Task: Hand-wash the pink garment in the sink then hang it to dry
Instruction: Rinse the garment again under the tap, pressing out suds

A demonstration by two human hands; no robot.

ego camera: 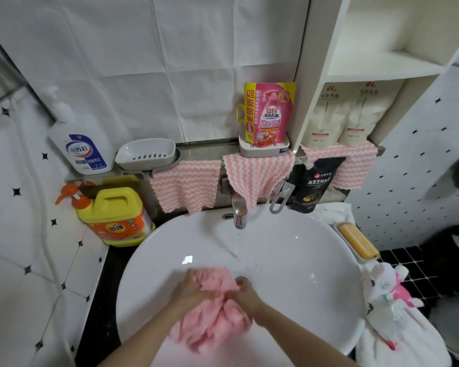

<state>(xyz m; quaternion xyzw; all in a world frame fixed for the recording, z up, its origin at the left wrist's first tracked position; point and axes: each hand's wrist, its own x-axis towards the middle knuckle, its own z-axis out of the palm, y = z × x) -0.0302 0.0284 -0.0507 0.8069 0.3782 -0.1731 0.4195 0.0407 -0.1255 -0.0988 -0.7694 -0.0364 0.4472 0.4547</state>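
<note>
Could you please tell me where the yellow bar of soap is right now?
In the head view, the yellow bar of soap lies in a white dish beside the sink's right rim, below the black pouch.

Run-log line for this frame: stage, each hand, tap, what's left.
stage: washing | left hand: grips pink garment | right hand: grips same garment | place: inside sink | tap: running | left: hang to dry
</note>
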